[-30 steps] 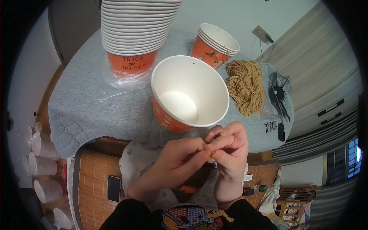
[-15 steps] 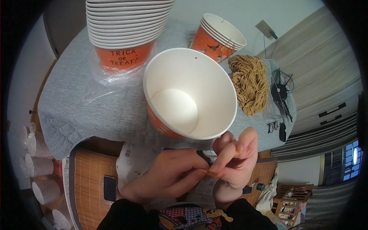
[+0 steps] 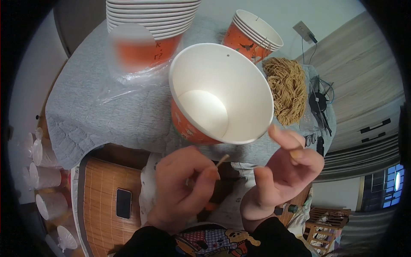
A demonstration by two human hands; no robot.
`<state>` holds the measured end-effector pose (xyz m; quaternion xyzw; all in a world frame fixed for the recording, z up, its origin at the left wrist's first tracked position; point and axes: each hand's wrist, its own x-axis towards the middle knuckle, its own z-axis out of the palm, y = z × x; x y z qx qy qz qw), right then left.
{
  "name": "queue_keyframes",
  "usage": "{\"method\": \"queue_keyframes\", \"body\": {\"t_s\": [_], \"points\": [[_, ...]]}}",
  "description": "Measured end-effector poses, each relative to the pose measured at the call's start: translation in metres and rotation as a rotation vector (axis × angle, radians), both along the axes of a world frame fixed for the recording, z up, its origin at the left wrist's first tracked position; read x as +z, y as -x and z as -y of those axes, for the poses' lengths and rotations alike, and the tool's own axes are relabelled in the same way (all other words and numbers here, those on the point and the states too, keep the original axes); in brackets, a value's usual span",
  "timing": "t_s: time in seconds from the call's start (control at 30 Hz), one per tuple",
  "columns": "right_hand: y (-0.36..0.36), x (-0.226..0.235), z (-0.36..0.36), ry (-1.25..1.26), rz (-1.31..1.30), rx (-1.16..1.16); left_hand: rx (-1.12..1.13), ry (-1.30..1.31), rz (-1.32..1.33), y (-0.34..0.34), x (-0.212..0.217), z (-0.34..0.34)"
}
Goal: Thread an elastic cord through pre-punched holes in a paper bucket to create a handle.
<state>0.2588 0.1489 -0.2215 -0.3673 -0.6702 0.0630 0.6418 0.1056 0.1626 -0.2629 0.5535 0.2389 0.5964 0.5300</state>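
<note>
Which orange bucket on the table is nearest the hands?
The single bucket in front; the others are nested in the tall left stack and short right stack.

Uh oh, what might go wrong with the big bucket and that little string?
The thin tan string might slip from the left hand, since only a short bit shows. The open right hand is close to the big bucket and might knock it; the bucket seems near the edge of the table. The tall bucket stack might topple if bumped.
</note>
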Motion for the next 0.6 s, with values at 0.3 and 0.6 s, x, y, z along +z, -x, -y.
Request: {"method": "queue_keyframes", "body": {"t_s": [0.3, 0.6], "points": [[-0.001, 0.005, -0.012, 0.113, 0.496, -0.104, 0.329, -0.169, -0.202, -0.012, -0.015, -0.009], [-0.001, 0.001, -0.014, 0.14, 0.433, -0.059, 0.35, -0.252, -0.192, -0.018, -0.023, -0.014]]}}
